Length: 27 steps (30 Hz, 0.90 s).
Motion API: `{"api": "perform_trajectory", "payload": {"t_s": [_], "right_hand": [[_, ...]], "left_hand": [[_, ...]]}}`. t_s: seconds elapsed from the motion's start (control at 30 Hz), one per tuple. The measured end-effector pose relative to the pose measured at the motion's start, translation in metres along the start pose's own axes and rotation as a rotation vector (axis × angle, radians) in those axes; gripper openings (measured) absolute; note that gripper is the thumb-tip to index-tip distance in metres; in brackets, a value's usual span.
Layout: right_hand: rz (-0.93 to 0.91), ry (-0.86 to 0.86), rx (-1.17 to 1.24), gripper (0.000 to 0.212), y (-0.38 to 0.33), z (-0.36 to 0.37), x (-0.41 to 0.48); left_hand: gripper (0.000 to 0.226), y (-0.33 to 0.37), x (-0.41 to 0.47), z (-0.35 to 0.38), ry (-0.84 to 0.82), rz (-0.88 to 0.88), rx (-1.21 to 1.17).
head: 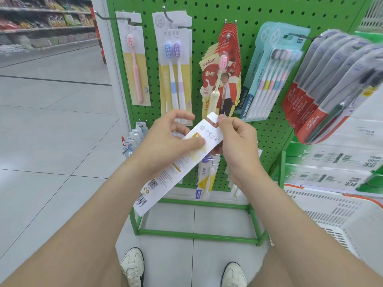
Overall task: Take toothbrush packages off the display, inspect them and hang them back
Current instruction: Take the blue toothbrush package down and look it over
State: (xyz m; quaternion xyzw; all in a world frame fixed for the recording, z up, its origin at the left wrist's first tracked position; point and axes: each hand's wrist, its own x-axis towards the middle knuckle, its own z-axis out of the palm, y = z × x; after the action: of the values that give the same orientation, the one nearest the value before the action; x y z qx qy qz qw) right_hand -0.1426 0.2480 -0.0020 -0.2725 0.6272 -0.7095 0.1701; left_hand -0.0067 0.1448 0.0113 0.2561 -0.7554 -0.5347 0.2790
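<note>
Head view: both hands [199, 139] grip a white toothbrush package [176, 168].

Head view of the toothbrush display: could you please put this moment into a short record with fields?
Held item: white toothbrush package, printed back with barcode facing the camera, tilted
Left hand: grips its middle
Right hand: pinches its hang tab
Display: green pegboard, packages hanging on hooks
Far right hook: Colgate packs
Status: off the hook, being inspected

I see the toothbrush package [178, 164] held between both hands, before the pegboard [209, 15]; basket [331, 208] right.
</note>
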Motion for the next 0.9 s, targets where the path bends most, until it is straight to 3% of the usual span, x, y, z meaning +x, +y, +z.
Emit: {"api": "perform_trajectory", "payload": {"t_s": [0.13,0.23,0.37,0.47,0.63,0.77,0.9], "right_hand": [[0.063,0.066,0.069,0.036,-0.001,-0.001,0.000],[0.115,0.047,0.165,0.040,-0.007,-0.003,-0.001],[0.060,0.081,0.158,0.049,-0.012,-0.008,0.000],[0.049,0.087,0.075,0.032,-0.006,-0.008,0.001],[0.073,-0.034,0.026,0.035,0.000,-0.006,0.002],[0.067,-0.023,0.065,0.028,0.002,-0.005,0.003],[-0.051,0.015,0.028,0.023,0.004,-0.005,0.005]], "left_hand": [[0.065,-0.003,-0.007,0.005,-0.094,0.165,0.200],[0.052,-0.007,-0.003,0.009,-0.039,0.258,0.344],[0.021,-0.006,-0.001,0.005,-0.100,0.215,0.203],[0.024,-0.004,-0.002,0.005,-0.159,0.193,0.148],[0.028,-0.003,-0.002,0.007,-0.130,0.190,0.051],[0.028,-0.002,-0.002,0.007,-0.131,0.154,-0.032],[0.015,-0.002,0.001,0.007,-0.072,0.031,-0.140]]}}
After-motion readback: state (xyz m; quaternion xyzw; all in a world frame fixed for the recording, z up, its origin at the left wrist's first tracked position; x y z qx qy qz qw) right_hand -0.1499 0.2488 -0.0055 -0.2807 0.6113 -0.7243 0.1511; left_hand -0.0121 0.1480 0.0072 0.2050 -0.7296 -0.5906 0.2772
